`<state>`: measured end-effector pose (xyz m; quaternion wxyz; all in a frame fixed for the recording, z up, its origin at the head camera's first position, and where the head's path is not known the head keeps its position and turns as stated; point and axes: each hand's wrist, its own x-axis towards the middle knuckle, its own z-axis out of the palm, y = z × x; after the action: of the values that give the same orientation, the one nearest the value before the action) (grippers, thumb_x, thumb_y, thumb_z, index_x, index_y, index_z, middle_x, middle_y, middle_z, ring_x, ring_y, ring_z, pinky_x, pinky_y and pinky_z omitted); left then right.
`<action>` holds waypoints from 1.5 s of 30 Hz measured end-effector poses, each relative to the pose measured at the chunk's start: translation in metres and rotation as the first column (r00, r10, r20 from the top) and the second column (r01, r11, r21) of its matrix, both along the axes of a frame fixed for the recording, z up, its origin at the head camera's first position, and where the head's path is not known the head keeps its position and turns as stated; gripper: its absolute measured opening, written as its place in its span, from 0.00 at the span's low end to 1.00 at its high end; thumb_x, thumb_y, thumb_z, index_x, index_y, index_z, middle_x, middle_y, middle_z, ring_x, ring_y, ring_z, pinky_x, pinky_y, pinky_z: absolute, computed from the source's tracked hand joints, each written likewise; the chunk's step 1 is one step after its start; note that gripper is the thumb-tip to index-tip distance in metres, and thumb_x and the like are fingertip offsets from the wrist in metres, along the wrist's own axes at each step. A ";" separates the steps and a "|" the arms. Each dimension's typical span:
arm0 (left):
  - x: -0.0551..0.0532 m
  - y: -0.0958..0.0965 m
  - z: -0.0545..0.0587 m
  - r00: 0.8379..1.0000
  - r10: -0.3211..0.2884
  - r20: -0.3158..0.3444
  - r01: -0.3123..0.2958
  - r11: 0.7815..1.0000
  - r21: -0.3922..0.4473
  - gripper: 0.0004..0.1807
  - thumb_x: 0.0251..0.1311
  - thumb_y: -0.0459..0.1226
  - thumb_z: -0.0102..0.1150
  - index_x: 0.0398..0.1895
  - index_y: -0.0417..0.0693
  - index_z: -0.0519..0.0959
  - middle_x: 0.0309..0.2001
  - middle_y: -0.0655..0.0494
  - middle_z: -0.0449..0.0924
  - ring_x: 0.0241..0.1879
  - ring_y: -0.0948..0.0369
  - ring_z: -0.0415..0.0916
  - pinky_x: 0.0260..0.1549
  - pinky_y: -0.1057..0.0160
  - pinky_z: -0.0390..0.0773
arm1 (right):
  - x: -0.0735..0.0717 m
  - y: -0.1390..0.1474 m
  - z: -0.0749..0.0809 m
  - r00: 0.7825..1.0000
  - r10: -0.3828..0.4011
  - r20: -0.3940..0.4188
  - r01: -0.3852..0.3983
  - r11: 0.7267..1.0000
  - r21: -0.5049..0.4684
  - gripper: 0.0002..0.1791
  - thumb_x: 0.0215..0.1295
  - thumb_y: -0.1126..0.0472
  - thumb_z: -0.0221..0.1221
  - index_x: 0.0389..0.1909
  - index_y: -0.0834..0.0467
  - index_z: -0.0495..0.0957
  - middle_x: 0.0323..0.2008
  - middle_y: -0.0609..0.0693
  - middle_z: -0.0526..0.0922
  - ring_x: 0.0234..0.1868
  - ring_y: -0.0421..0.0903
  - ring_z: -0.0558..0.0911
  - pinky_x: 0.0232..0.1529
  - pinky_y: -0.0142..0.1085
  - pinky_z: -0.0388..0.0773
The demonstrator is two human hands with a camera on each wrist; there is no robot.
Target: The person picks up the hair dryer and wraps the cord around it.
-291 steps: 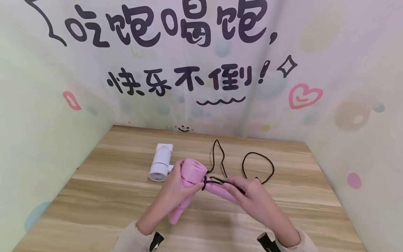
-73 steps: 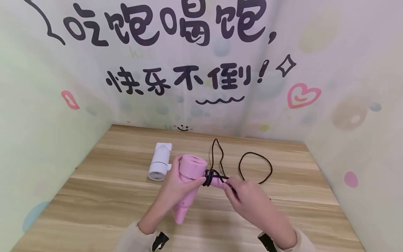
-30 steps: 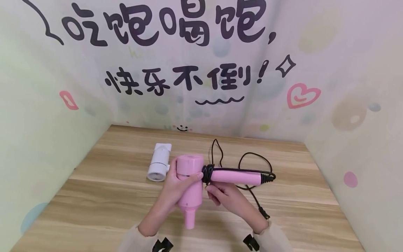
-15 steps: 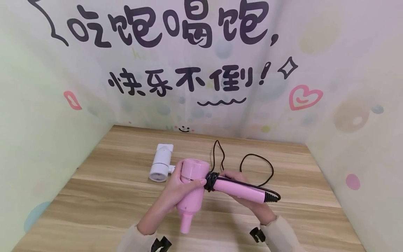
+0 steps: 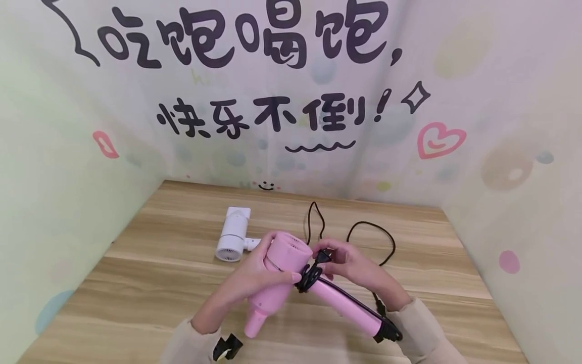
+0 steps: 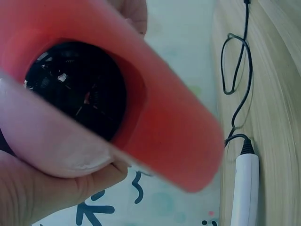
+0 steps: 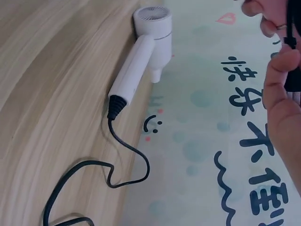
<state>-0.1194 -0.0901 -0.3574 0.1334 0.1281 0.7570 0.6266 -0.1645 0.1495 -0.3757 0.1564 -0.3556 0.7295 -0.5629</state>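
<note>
My left hand (image 5: 252, 275) grips the barrel of a pink hair dryer (image 5: 284, 255), its thumb lying across toward the handle. The dryer's black cord (image 5: 309, 279) is wound in several turns round the top of the handle, and a length of it runs along the handle to the far end. With thumb and fingers, my right hand (image 5: 356, 265) pinches the black plug (image 5: 324, 256) beside these turns. The handle slants down to the right. In the left wrist view, the pink nozzle (image 6: 188, 132) with its dark inside is close to the camera.
A white hair dryer (image 5: 232, 236) lies on the wooden table (image 5: 150, 283) at the left, its handle partly behind my left hand. Its black cord (image 5: 394, 245) loops over the back right, passing behind the right forearm. Printed fabric walls (image 5: 227, 167) enclose the table.
The cord has gained more turns round the handle since the earliest frame. My right hand has gone from the cord's length to its plug, and the handle has swung downward.
</note>
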 end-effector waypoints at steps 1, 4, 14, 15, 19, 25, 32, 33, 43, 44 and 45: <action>0.000 0.000 0.000 1.000 -0.011 -0.007 0.010 1.000 -0.009 0.41 0.42 0.41 0.71 0.61 0.59 0.59 0.46 0.46 0.75 0.39 0.55 0.77 0.36 0.58 0.78 | 0.000 0.001 0.002 1.000 0.013 0.026 -0.012 1.000 -0.009 0.15 0.59 0.75 0.53 0.48 0.69 0.70 0.34 0.54 0.76 0.29 0.37 0.76 0.30 0.30 0.77; 0.000 0.001 -0.001 0.999 -0.029 -0.020 0.029 0.999 -0.030 0.42 0.42 0.41 0.71 0.62 0.58 0.58 0.46 0.47 0.76 0.39 0.56 0.77 0.37 0.59 0.78 | 0.001 0.000 0.007 0.996 0.011 0.092 -0.011 1.000 -0.002 0.18 0.60 0.72 0.55 0.51 0.70 0.68 0.36 0.53 0.77 0.32 0.38 0.77 0.34 0.31 0.79; 0.002 0.008 -0.003 1.000 -0.019 0.010 0.020 0.991 -0.129 0.44 0.41 0.45 0.72 0.62 0.56 0.58 0.41 0.47 0.76 0.35 0.57 0.77 0.31 0.59 0.79 | 0.007 0.000 0.017 0.951 -0.217 0.220 0.183 0.970 0.163 0.26 0.52 0.69 0.63 0.53 0.70 0.68 0.41 0.56 0.80 0.38 0.41 0.81 0.43 0.34 0.80; 0.002 0.008 -0.003 1.000 -0.014 0.011 0.015 0.991 -0.135 0.43 0.41 0.45 0.72 0.62 0.56 0.58 0.41 0.46 0.75 0.34 0.57 0.77 0.30 0.59 0.79 | 0.009 0.000 0.017 0.953 -0.225 0.202 0.191 0.966 0.173 0.25 0.53 0.69 0.62 0.52 0.70 0.69 0.42 0.58 0.80 0.39 0.41 0.81 0.42 0.34 0.80; 0.002 0.010 -0.002 1.000 0.013 -0.005 -0.013 0.987 -0.163 0.42 0.41 0.46 0.72 0.61 0.55 0.61 0.40 0.47 0.76 0.33 0.57 0.77 0.29 0.60 0.79 | 0.018 0.000 0.022 0.962 -0.244 0.119 0.217 0.955 0.201 0.22 0.55 0.67 0.62 0.51 0.70 0.70 0.46 0.62 0.78 0.43 0.47 0.81 0.43 0.32 0.80; 0.001 0.009 -0.002 0.999 0.038 -0.025 -0.043 0.974 -0.224 0.43 0.40 0.48 0.72 0.61 0.53 0.61 0.40 0.48 0.77 0.32 0.58 0.77 0.28 0.61 0.78 | 0.032 0.004 0.030 0.970 -0.202 0.132 0.173 0.965 0.199 0.29 0.56 0.64 0.62 0.57 0.70 0.67 0.55 0.67 0.74 0.52 0.57 0.79 0.46 0.32 0.79; -0.003 0.008 -0.003 0.996 0.072 -0.058 -0.086 0.953 -0.289 0.46 0.40 0.51 0.71 0.63 0.51 0.61 0.39 0.48 0.77 0.30 0.58 0.76 0.24 0.62 0.78 | 0.052 0.002 0.027 0.993 -0.104 -0.058 0.116 0.944 0.308 0.44 0.54 0.59 0.66 0.68 0.65 0.54 0.63 0.63 0.64 0.60 0.60 0.71 0.57 0.43 0.72; -0.003 0.009 -0.003 0.996 0.069 -0.050 -0.081 0.955 -0.285 0.46 0.40 0.51 0.71 0.63 0.52 0.60 0.39 0.47 0.77 0.30 0.58 0.76 0.24 0.62 0.78 | 0.055 0.000 0.025 0.988 -0.100 -0.116 0.133 0.938 0.320 0.44 0.53 0.60 0.66 0.68 0.66 0.53 0.62 0.62 0.64 0.60 0.60 0.72 0.57 0.44 0.72; -0.006 0.016 -0.008 0.994 0.078 -0.082 -0.097 0.957 -0.273 0.50 0.39 0.52 0.72 0.66 0.49 0.57 0.40 0.48 0.77 0.33 0.59 0.76 0.28 0.63 0.77 | 0.072 -0.017 -0.004 0.867 -0.347 -0.356 0.432 0.881 0.194 0.44 0.48 0.69 0.68 0.65 0.64 0.55 0.56 0.56 0.68 0.47 0.47 0.78 0.44 0.30 0.79; -0.007 0.017 -0.009 0.994 0.080 -0.078 -0.099 0.957 -0.273 0.51 0.39 0.52 0.72 0.67 0.50 0.57 0.40 0.48 0.76 0.33 0.59 0.76 0.28 0.63 0.77 | 0.073 -0.018 -0.007 0.848 -0.371 -0.379 0.461 0.869 0.182 0.45 0.46 0.69 0.68 0.65 0.64 0.55 0.56 0.55 0.68 0.46 0.46 0.77 0.44 0.30 0.79; -0.007 0.018 -0.009 0.993 0.082 -0.080 -0.101 0.956 -0.277 0.52 0.39 0.53 0.72 0.67 0.49 0.56 0.40 0.48 0.77 0.33 0.59 0.76 0.28 0.63 0.77 | 0.074 -0.019 -0.010 0.821 -0.388 -0.419 0.490 0.855 0.170 0.46 0.45 0.69 0.69 0.65 0.65 0.56 0.55 0.55 0.69 0.45 0.45 0.77 0.45 0.31 0.79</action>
<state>-0.1263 -0.0716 -0.3669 0.0955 0.0938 0.8474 0.5138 -0.0908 0.1301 -0.3857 -0.0719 -0.2510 0.8778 -0.4016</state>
